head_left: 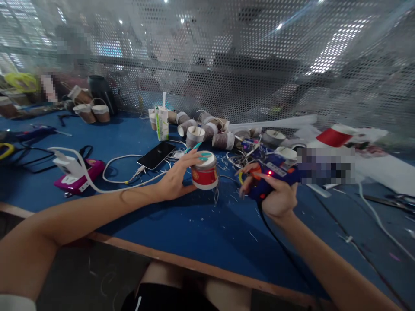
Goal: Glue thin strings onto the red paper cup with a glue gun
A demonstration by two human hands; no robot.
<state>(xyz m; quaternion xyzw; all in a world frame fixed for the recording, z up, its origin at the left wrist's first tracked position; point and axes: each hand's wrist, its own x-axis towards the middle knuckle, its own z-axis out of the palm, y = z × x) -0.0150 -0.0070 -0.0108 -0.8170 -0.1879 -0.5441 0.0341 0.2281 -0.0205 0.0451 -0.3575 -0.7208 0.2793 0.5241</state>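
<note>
Back from the near edge of the bench (223,242), the left hand (180,177) is partly open, thumb and fingers around a red-banded tub (205,177); the right hand (279,198) is closed round a blue glue gun (279,169). Farther in lies a phone (156,155). Toward the far edge stands a carton (162,125), cups (223,141) clustered beside it, before a mesh (194,65).
</note>
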